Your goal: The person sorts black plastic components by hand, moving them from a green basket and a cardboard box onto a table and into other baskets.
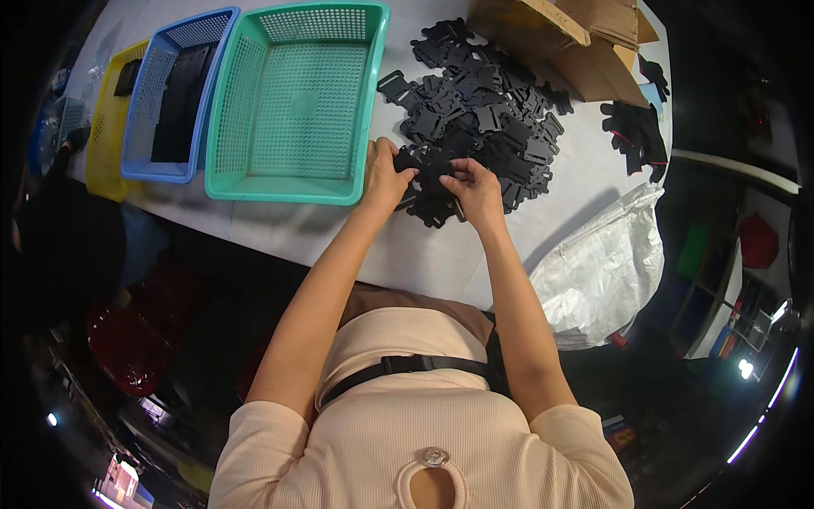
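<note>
At the near edge of a heap of flat black plastic parts (pixel 496 114), my two hands work close together. My left hand (pixel 385 176) is closed, thumb and fingers pinching the left side of a black plastic plate (pixel 434 176). The opposite side of that plate is gripped between the thumb and fingers of my right hand (pixel 476 191). Several more black parts lie under and just below it, so its full outline is hard to make out. The heaped parts have slots and notched corners and overlap in all directions.
Left of my hands stands a green mesh basket (pixel 365 110). Beyond it are a blue basket (pixel 136 153) with black pieces and a yellow basket (pixel 100 140). A cardboard box (pixel 598 72), dark gloves (pixel 636 136) and a white woven sack (pixel 598 267) lie right.
</note>
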`<action>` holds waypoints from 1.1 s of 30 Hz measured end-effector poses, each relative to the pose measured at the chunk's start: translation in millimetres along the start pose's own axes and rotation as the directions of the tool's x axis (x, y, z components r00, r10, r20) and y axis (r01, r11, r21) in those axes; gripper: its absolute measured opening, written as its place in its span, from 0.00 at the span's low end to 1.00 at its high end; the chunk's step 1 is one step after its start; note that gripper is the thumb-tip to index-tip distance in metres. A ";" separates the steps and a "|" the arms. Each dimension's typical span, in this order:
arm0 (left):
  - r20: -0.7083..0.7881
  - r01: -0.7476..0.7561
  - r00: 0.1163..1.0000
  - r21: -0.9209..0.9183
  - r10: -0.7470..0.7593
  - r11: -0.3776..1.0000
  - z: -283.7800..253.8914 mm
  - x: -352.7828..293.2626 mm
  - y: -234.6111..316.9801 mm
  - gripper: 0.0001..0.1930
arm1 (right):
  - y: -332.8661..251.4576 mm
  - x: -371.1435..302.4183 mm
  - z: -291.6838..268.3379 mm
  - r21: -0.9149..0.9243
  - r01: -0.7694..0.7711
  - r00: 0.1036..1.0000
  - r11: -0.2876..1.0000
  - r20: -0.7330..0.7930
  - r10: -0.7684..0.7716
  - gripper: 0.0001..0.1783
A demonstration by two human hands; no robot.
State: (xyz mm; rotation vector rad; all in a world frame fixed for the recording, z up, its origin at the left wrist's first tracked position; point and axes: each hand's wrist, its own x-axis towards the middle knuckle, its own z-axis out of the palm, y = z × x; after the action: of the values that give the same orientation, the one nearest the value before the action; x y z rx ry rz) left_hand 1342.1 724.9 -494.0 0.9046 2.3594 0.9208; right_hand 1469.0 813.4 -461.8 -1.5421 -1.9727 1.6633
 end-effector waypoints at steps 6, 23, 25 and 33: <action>0.261 0.368 0.926 -0.788 -0.273 0.494 0.2 -17.2 -5.8 0.09 | -7.1 3.3 10.1 0.146 0.005 0.996 0.989 0.086 -0.018 0.14; 0.627 0.610 0.761 -0.779 -0.165 -0.144 -13.1 -29.1 -4.6 0.16 | -14.5 43.9 16.4 -0.753 0.480 0.720 0.451 0.044 -0.692 0.15; 0.615 0.599 0.771 -0.788 -0.165 -0.141 -14.1 -28.9 -6.4 0.16 | -15.3 35.3 10.3 -0.613 0.370 0.839 0.698 -0.103 -0.535 0.13; 0.642 0.607 0.748 -0.765 -0.170 -0.217 -9.9 -38.1 -5.1 0.18 | -35.4 -6.3 16.4 -0.344 0.366 0.929 0.865 0.091 -0.357 0.12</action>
State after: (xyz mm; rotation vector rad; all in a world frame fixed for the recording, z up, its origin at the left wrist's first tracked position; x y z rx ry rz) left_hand 1360.1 690.8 -484.7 -0.4236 0.8129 1.5914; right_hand 1440.1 802.7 -437.1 -1.1356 -2.4950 1.2293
